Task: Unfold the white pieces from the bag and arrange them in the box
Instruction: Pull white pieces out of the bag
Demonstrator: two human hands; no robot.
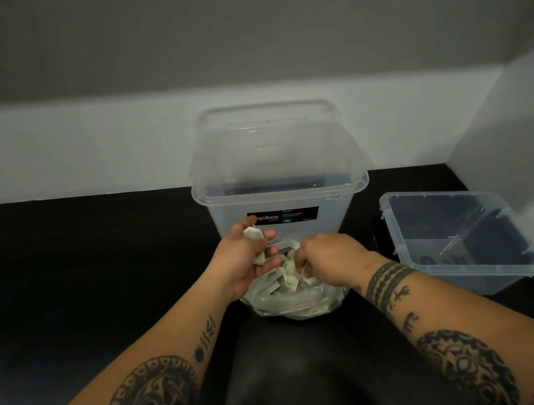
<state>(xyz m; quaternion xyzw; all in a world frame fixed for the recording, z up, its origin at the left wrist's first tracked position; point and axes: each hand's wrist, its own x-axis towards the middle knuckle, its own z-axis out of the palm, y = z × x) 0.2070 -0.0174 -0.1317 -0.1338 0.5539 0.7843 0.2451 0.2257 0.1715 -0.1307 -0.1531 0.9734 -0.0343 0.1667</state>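
Note:
A clear plastic bag (294, 302) full of several folded white pieces (287, 277) lies on the dark floor right in front of me. My left hand (245, 261) is raised at the bag's left edge and holds white pieces (253, 239) in its curled fingers. My right hand (329, 257) reaches down into the open bag, its fingertips curled among the pieces and partly hidden. Behind the bag stands a tall clear box (277, 190) with a black label. Its lid leans upright against the wall behind it.
A smaller clear box (397, 228) stands open at the right, close to the white wall corner. White skirting runs along the back and right side. My dark-clad legs fill the lower middle. Dark floor stretches to the left.

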